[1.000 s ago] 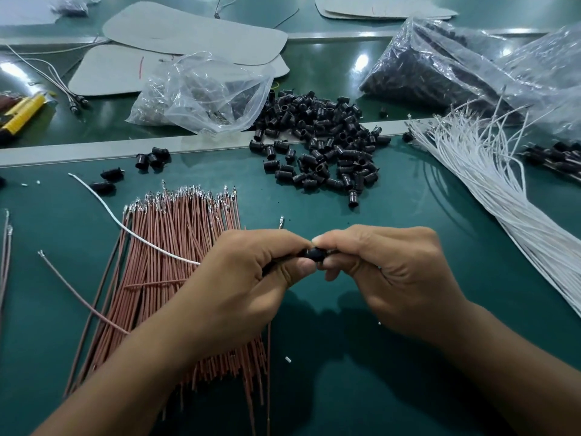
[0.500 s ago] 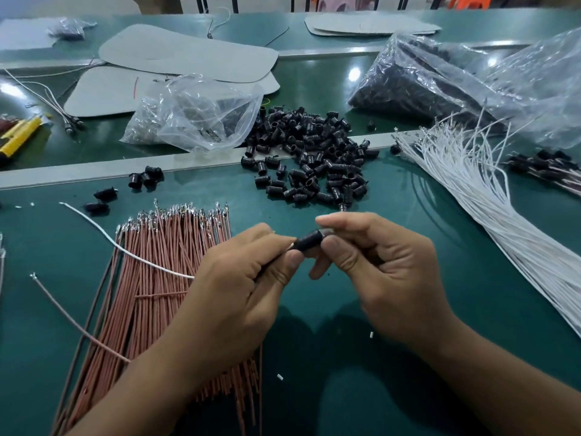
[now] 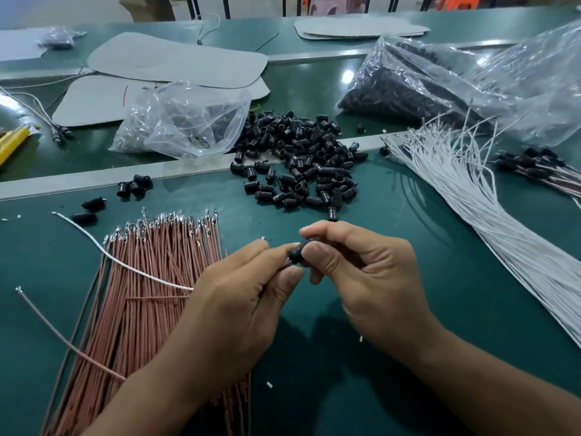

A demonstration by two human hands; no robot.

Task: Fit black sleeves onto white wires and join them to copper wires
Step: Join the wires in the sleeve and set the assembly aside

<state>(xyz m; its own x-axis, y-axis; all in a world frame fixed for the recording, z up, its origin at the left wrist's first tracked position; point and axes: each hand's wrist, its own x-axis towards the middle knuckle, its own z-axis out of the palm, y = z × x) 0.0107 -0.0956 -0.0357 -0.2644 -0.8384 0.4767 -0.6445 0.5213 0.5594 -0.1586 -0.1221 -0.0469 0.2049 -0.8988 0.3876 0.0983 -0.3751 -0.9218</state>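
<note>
Nearest you, your left hand (image 3: 232,309) pinched the wire end between thumb and forefinger. Your right hand (image 3: 371,278) pinched the black sleeve (image 3: 297,251) between thumb and curled fingers. The sleeve sat in the air between your two hands, above the green table (image 3: 408,247). Its long axis ran tilted, the low end toward your left fingertips and the high end up and to the right, into your right grip.

The white wire (image 3: 125,265) trailed from your left hand up and to the left across the copper wires (image 3: 151,294). One loose copper wire (image 3: 63,338) passed under your left wrist; I could not tell whether you gripped it. The joint itself was hidden by your fingers, so I judged this piece as mid-fitting, not finished.

Farther off lay the pile of loose sleeves (image 3: 298,162) and, to the right, the white wire bundle (image 3: 471,199), both large. Beyond that bundle lay a small bunch of sleeved wires (image 3: 540,168), seemingly completed pieces. Against the stock left, I judged most of the job was ahead of you. Two plastic bags (image 3: 195,121) (image 3: 440,73) sat at the back.
</note>
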